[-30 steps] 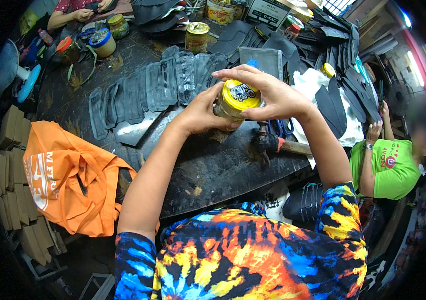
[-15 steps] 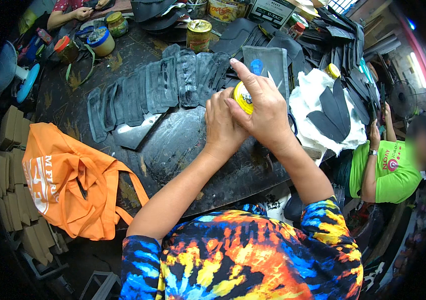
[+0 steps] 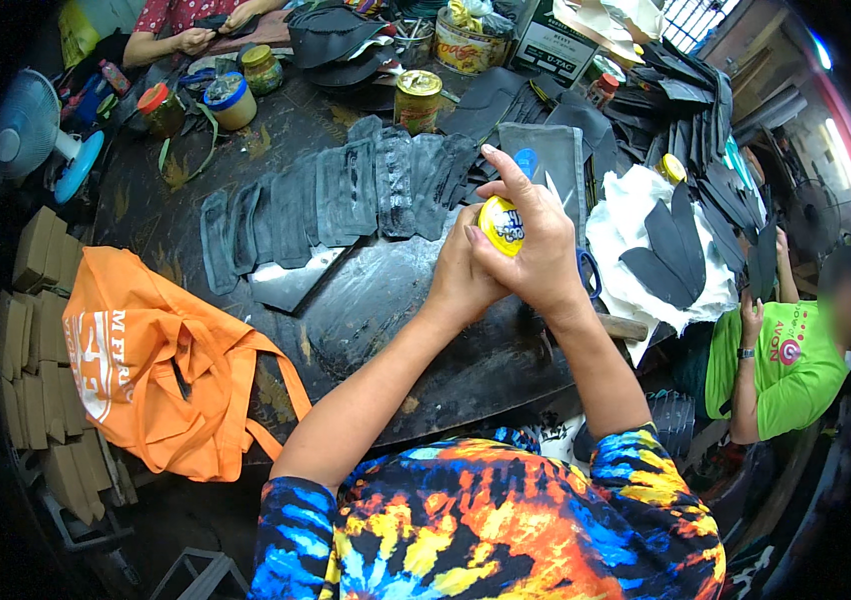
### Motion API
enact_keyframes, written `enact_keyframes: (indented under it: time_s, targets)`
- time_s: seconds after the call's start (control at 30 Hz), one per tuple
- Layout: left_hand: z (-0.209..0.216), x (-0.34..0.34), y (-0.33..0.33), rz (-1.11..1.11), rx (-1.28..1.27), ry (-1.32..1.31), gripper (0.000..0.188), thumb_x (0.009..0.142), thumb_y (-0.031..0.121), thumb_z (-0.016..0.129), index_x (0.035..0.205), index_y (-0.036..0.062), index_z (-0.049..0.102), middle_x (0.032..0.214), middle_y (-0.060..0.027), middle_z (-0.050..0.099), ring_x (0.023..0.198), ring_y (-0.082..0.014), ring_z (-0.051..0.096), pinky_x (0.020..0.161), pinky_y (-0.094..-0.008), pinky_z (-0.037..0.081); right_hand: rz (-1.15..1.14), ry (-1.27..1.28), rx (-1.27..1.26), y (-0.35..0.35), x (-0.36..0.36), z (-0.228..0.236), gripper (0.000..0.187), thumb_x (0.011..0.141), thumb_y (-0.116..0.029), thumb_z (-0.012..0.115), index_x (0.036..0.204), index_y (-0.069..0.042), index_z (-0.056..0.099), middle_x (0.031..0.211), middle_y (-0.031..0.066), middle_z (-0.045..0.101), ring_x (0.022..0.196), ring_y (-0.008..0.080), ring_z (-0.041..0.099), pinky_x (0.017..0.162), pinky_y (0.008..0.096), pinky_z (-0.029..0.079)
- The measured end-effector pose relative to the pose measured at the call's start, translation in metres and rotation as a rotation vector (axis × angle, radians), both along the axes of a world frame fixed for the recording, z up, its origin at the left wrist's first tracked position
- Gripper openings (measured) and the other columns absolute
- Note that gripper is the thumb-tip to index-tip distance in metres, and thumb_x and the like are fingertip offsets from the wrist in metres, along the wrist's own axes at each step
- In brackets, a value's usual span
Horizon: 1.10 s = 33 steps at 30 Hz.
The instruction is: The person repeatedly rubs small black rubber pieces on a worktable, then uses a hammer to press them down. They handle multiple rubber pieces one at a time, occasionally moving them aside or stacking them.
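Note:
A small jar with a yellow lid (image 3: 501, 226) is held between my two hands above the table's near edge. My left hand (image 3: 460, 275) wraps round the jar's side and hides most of its body. Over the lid's right edge closes my right hand (image 3: 544, 245), thumb and fingers gripping it, with the index finger sticking out. Just beyond lies a row of overlapping black strips (image 3: 346, 195), their surfaces dark and partly glossy. Under them a shiny metal plate (image 3: 296, 280) pokes out. Scissors with dark blue handles (image 3: 590, 274) rest beside my right wrist.
An orange cloth bag (image 3: 161, 360) hangs at the table's left. White cloth (image 3: 618, 225) with black leaf-shaped pieces (image 3: 668, 255) lies right. Jars, including a gold-lidded tin (image 3: 418, 100), stand farther back. A person in green (image 3: 771, 370) sits right; another person's hands (image 3: 216, 30) work far left.
The whole view has shifted a little. My hands still hold the jar, but its lid now tilts more into view. The right hand's fingers have moved on the lid.

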<state>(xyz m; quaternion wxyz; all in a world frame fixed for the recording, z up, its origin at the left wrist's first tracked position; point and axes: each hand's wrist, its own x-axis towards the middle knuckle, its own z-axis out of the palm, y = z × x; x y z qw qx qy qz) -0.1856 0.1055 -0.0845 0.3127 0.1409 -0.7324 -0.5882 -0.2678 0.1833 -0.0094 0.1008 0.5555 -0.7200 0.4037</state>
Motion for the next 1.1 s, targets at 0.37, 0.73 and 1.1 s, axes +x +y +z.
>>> enact_keyframes:
  time_s: [0.37,0.73,1.1]
  targets:
    - [-0.009,0.004,-0.012,-0.053,0.026,0.034,0.086,0.066,0.028,0.099,0.136,0.0074,0.053,0.127,-0.0150,0.067,0.119,-0.0329,0.068,0.100,-0.0421,0.055,0.331,-0.685,0.173,0.047,-0.025,0.003,0.064,0.091,-0.029,0.081,0.149,-0.009,0.061,0.168,0.0228,0.036,0.158,0.0361,0.032,0.128,0.0471,0.023]
    - [-0.004,0.011,-0.016,-0.120,0.096,0.020,0.088,0.066,0.019,0.099,0.138,0.0069,0.050,0.130,-0.0133,0.069,0.124,-0.0277,0.067,0.104,-0.0401,0.053,0.082,0.593,0.483,0.039,-0.020,0.065,0.053,0.081,-0.051,0.084,0.106,-0.005,0.074,0.131,0.0152,0.067,0.142,0.0345,0.050,0.126,0.0660,0.021]
    - [-0.007,0.007,-0.020,-0.186,0.256,0.067,0.092,0.063,0.022,0.101,0.138,0.0065,0.052,0.135,-0.0127,0.066,0.125,-0.0279,0.065,0.106,-0.0410,0.052,0.304,0.458,0.587,0.064,0.027,0.095,0.073,0.078,-0.035,0.086,0.144,-0.012,0.065,0.169,0.0157,0.036,0.156,0.0386,0.034,0.123,0.0733,0.017]
